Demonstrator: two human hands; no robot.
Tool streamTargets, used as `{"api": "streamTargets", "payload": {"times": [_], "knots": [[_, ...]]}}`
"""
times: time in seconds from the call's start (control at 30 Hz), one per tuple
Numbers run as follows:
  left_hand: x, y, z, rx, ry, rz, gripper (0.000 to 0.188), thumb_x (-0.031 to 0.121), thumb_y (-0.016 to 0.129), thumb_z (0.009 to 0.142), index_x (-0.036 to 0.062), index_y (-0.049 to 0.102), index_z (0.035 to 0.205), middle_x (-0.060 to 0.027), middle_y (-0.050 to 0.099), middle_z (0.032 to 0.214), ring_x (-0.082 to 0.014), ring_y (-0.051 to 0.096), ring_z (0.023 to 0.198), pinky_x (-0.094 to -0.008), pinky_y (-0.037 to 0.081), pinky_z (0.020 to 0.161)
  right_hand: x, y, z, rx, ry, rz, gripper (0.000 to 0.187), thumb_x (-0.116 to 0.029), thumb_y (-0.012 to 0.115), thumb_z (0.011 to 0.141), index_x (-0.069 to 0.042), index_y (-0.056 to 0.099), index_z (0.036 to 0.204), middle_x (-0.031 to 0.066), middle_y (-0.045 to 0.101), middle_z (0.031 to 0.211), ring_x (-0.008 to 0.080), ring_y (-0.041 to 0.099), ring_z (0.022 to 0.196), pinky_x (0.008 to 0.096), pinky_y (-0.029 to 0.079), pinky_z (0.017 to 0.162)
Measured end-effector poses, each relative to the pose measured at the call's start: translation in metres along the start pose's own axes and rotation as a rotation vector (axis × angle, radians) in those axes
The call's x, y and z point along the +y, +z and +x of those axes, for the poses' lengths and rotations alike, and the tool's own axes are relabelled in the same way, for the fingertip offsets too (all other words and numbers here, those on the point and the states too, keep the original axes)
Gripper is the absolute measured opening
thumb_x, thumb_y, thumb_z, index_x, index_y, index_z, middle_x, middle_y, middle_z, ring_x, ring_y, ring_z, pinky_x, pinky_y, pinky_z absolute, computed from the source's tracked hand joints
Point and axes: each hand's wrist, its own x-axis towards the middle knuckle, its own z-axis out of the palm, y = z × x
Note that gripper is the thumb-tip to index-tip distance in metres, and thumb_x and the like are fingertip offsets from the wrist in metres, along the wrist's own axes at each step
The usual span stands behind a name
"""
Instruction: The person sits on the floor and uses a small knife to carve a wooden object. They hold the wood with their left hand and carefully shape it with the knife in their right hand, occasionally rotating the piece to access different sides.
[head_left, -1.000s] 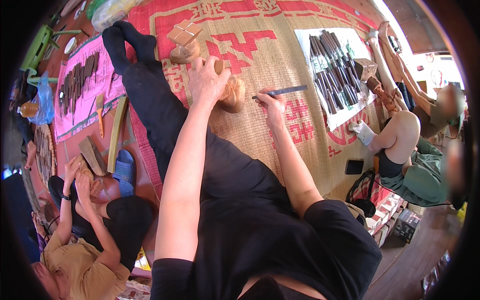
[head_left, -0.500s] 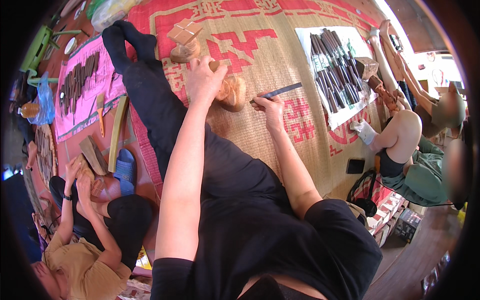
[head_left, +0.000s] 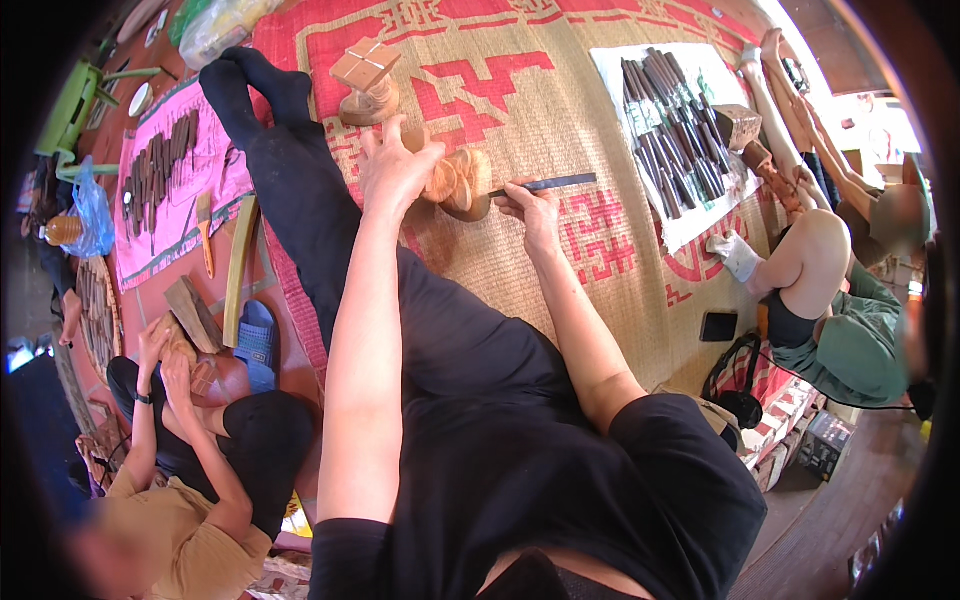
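Observation:
A pale carved wooden piece with rounded forms (head_left: 462,178) sits on the patterned mat beside my outstretched leg. My left hand (head_left: 398,170) is closed around its left end, the thumb along the top, with part of the wood hidden behind the fingers. In my right hand (head_left: 532,212) is a dark, slim, flat chisel (head_left: 565,183), pinched between thumb and fingers. One end of it points left at the carving's right side; whether it touches the wood I cannot tell. Past my left hand stands another wooden carving (head_left: 368,98) with a square block on top.
Dark-handled carving tools (head_left: 675,130) lie on a white cloth to the right. More tools (head_left: 160,160) lie on a pink cloth at left, near a brush (head_left: 205,235). One person at lower left handles wood (head_left: 178,345); others sit at right, near a phone (head_left: 718,327).
My right hand has shifted slightly left and down, bringing the chisel's end nearer the carving and the chisel flatter. My left hand has moved a little left, its fingers turned.

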Motion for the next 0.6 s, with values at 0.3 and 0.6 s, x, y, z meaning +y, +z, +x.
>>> {"api": "streamTargets", "payload": {"times": [0.3, 0.6], "knots": [[0.002, -0.01, -0.01, -0.053, -0.064, -0.161, 0.07, 0.039, 0.069, 0.066, 0.0093, 0.045, 0.125, -0.0218, 0.04, 0.122, -0.0363, 0.047, 0.112, -0.0413, 0.04, 0.094, 0.001, -0.007, 0.0, 0.037, -0.017, -0.025, 0.008, -0.006, 0.063, 0.081, -0.002, 0.06, 0.086, 0.0077, 0.064, 0.077, 0.0143, 0.063, 0.065, 0.0233, 0.05, 0.06], [-0.002, 0.036, 0.006, 0.046, 0.013, -0.651, 0.064, 0.03, 0.073, 0.069, 0.0061, 0.044, 0.121, -0.0146, 0.038, 0.118, -0.025, 0.041, 0.111, -0.036, 0.037, 0.093, 0.0, -0.015, 0.003, 0.087, -0.073, 0.066, 0.007, -0.004, 0.063, 0.081, -0.003, 0.06, 0.087, 0.007, 0.064, 0.078, 0.0132, 0.062, 0.065, 0.0236, 0.051, 0.061]]}}
